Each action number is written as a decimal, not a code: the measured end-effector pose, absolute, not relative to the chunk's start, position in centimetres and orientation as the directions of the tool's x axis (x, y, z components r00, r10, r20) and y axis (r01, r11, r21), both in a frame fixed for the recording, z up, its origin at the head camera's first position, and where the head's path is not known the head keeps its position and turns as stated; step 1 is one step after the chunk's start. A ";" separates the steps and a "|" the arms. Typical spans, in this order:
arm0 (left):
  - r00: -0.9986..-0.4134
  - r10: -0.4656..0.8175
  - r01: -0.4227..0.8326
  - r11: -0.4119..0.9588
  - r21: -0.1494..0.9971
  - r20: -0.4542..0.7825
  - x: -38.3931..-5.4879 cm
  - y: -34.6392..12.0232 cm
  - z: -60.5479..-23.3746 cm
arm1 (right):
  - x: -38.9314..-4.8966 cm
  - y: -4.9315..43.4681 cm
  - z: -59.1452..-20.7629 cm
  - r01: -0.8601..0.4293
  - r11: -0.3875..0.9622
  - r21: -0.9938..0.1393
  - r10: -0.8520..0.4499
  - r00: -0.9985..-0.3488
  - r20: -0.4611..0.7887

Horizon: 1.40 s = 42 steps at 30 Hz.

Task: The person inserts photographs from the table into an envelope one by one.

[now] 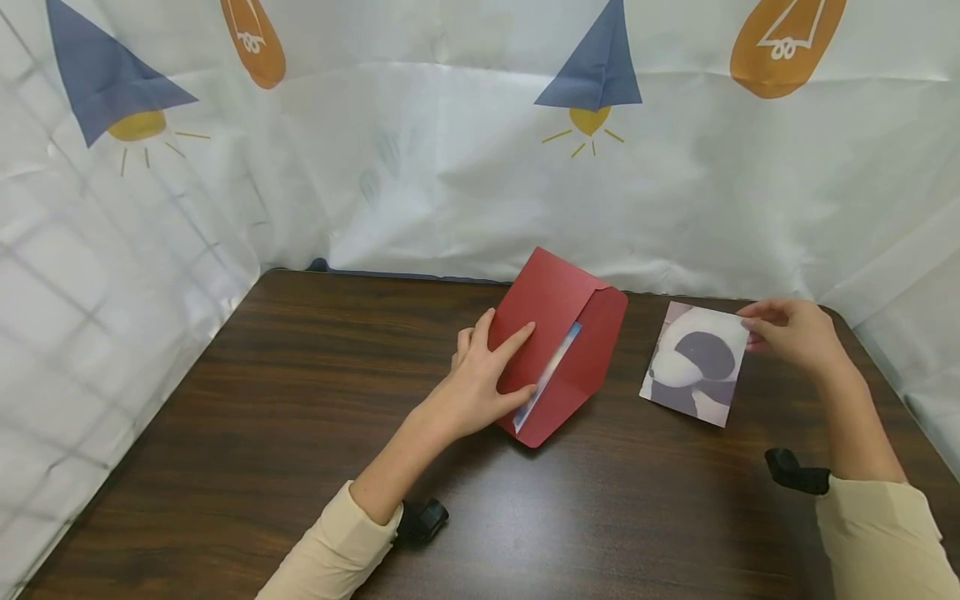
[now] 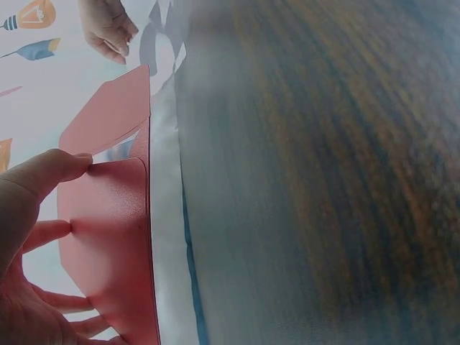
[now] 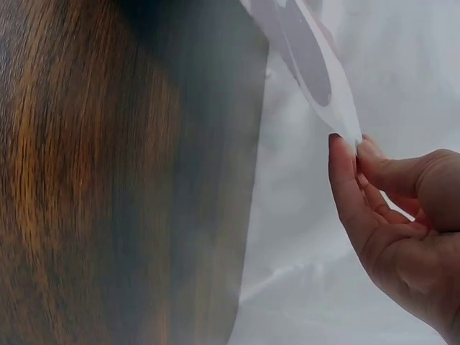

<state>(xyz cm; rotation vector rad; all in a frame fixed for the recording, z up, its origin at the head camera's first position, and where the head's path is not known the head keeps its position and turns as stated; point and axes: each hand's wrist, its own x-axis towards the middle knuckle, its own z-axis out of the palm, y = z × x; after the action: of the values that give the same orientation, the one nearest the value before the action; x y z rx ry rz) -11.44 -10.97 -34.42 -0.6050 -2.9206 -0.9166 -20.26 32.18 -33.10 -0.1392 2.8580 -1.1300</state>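
Observation:
A red paper envelope point(image 1: 543, 304) is tilted above the dark table, its flap point(image 1: 588, 367) unfolded toward the right. My left hand point(image 1: 476, 383) grips it by the left side, with thumb and index finger on the front and other fingers at the edge. Inside the opening, a strip of a blue-and-white card point(image 1: 551, 367) shows; the rest of that card is hidden. To the right, my right hand point(image 1: 798, 333) pinches a picture card point(image 1: 693, 362) by its upper right corner. Thumb and fingertips meet on the card's edge in the right wrist view point(image 3: 356, 144).
Under both hands lies a dark wood-grain table point(image 1: 300, 417). A white curtain point(image 1: 450, 183) with printed lamps and bulbs hangs behind its far edge and along the sides. Each wrist wears a black camera point(image 1: 423, 523).

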 end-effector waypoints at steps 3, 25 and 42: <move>-0.924 0.358 0.370 0.752 0.545 0.135 -11.5 -11.0 -34.5 | -20.1 31.9 -32.9 -0.061 0.716 -0.695 -0.110 -0.994 -0.026; -0.926 0.353 0.367 0.757 0.540 0.135 -11.6 -11.2 -34.5 | -19.6 30.5 -32.9 -0.070 0.656 -0.752 -0.109 -0.994 -0.002; -0.928 0.346 0.363 0.762 0.536 0.135 -11.7 -11.2 -34.5 | -18.8 29.5 -32.8 -0.104 0.601 -0.792 -0.123 -0.992 0.038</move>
<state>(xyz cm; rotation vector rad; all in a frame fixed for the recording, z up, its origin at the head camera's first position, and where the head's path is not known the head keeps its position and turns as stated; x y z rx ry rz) -11.74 -11.19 -34.48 -0.5882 -2.9225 -0.8983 -18.80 29.55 -32.82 -0.1981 2.7927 -1.3791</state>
